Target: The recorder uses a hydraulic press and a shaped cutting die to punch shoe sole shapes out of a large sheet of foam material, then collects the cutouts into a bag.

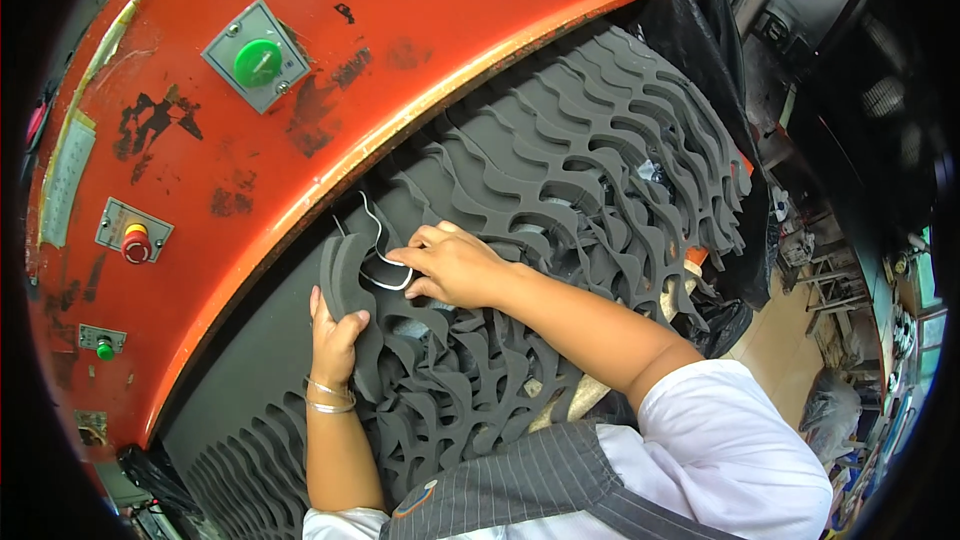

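Extending both ways past the left hand (338, 328), which grips it part-closed, a curved grey foam bundle (347, 275) runs lengthwise alongside the wrist — the right hand (455, 265), just right of its far half, pinches a white cord loop (397, 287) between thumb and fingers.

You're facing a flat, dark grey surface (255, 335), its bare part showing at left. On its near left, a row of wavy grey strips (250, 465) is lying side by side. Right of that, a tangle of curved grey pieces (470, 380) is heaping up. Toward the far right, wavy grey webbing (600, 125) is spreading out, gaps showing between its bands.
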A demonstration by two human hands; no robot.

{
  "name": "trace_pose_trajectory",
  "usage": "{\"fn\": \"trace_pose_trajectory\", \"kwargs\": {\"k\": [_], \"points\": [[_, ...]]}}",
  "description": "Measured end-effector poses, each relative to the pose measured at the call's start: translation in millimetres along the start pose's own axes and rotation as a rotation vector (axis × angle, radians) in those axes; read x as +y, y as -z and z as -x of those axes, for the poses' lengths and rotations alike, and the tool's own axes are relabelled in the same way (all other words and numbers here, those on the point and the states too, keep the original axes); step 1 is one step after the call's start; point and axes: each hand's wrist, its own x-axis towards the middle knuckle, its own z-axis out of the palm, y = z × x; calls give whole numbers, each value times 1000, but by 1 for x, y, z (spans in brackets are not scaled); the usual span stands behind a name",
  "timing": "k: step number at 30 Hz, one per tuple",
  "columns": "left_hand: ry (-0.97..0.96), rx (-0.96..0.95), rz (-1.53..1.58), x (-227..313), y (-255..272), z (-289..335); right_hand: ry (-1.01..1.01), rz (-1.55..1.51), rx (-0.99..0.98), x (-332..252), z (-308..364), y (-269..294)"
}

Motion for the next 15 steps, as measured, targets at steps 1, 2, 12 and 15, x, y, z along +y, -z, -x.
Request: {"fn": "trace_pose_trajectory", "kwargs": {"k": [1, 2, 12, 15], "points": [[-33, 52, 9, -4, 0, 1, 24, -4, 3, -3, 1, 0], [-69, 109, 19, -4, 2, 8, 3, 5, -3, -7, 0, 1], [-693, 1296, -24, 50, 112, 146, 61, -246, 415, -97, 6, 76], [-727, 1363, -333, 98, 160, 167, 171, -437, 510, -143, -41, 98]]}}
